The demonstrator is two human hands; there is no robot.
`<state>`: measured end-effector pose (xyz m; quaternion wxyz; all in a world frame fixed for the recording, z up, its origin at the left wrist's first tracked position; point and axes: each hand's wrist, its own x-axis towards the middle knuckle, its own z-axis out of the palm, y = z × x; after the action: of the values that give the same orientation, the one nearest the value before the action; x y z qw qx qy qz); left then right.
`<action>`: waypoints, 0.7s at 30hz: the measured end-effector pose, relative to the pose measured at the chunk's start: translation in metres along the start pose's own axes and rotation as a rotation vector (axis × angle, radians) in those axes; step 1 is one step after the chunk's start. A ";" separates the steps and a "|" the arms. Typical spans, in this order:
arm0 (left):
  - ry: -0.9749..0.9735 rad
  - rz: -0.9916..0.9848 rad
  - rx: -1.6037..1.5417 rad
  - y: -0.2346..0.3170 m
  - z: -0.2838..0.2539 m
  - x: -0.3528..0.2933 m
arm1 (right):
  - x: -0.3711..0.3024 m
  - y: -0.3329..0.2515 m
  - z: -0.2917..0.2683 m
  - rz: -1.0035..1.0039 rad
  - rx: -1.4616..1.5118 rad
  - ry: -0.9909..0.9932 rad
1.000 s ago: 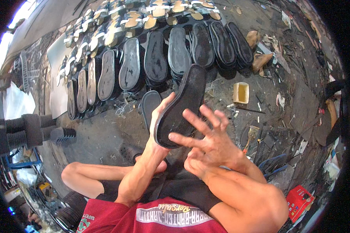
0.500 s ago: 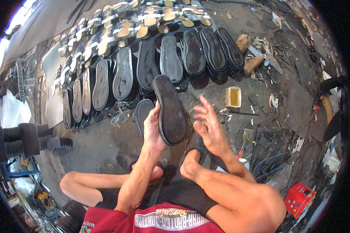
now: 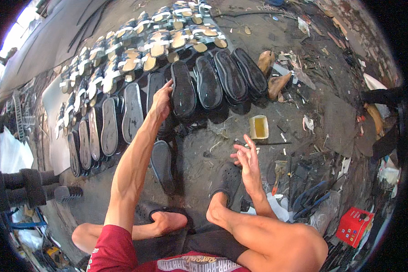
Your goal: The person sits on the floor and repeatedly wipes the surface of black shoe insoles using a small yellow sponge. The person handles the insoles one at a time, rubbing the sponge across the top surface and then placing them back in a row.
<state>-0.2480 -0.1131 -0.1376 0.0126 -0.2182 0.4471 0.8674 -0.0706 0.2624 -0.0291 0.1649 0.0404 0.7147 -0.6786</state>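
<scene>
My left arm stretches forward to the row of black shoe soles. My left hand [image 3: 161, 102] grips the left edge of a black shoe sole [image 3: 183, 90], which lies among the others in the row; part of its fingers is hidden behind that edge. My right hand [image 3: 247, 161] hovers above the ground near my right foot, fingers apart, holding nothing. A single grey-black sole [image 3: 162, 167] lies on the ground below my left hand. More soles [image 3: 207, 84] stand in stacks to the right of the gripped one, and others [image 3: 109, 127] run to the left.
Behind the soles are several rows of tan and dark sandal uppers with white bands [image 3: 157, 43]. A small tub of yellowish stuff [image 3: 259, 127] and a brush [image 3: 277, 177] lie to the right, with wooden foot forms [image 3: 279, 84] beyond. A red box [image 3: 354, 226] sits at lower right.
My left hand has carried the black sole forward from in front of me to the row. My right hand has moved slightly down, still holding nothing. The view has shifted.
</scene>
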 end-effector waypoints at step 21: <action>0.891 0.173 1.370 -0.152 -0.018 -0.299 | 0.004 -0.012 -0.069 -0.207 0.106 0.493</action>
<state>0.0619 0.0157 -0.1476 -0.1027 -0.4508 0.8558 0.2322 -0.0903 0.3285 -0.0174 -0.0864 0.1397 0.6970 -0.6980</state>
